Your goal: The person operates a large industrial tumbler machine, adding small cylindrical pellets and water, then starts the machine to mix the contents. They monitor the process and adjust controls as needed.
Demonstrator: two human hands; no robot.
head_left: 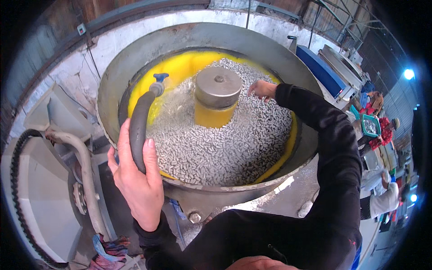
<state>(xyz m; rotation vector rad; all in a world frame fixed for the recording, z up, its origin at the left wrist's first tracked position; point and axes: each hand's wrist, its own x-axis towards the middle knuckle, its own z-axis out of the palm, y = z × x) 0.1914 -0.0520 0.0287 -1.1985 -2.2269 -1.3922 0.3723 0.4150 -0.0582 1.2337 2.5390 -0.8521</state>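
My left hand [137, 175] is wrapped round a thick dark hose [141, 118] at the near left rim of a big round metal tub [148, 43]. The hose ends in a valve with a blue handle [160, 77], and water appears to spray from it over small silvery metal pieces [211, 157]. These pieces fill much of the tub's yellow-lined bowl [183, 63]. A capped metal hub [218, 85] stands in the middle. Right of the hub, my right hand [264, 90] reaches down to the pieces with its fingers curled together; what they hold is too small to make out.
At left stands a grey machine housing [42, 189] with a toothed black edge and a curved pipe [83, 157]. Coloured rags [110, 249] lie below it. A blue machine part [319, 72] sits beyond the tub. Far right, a person holds a green basket [370, 127]; others work nearby.
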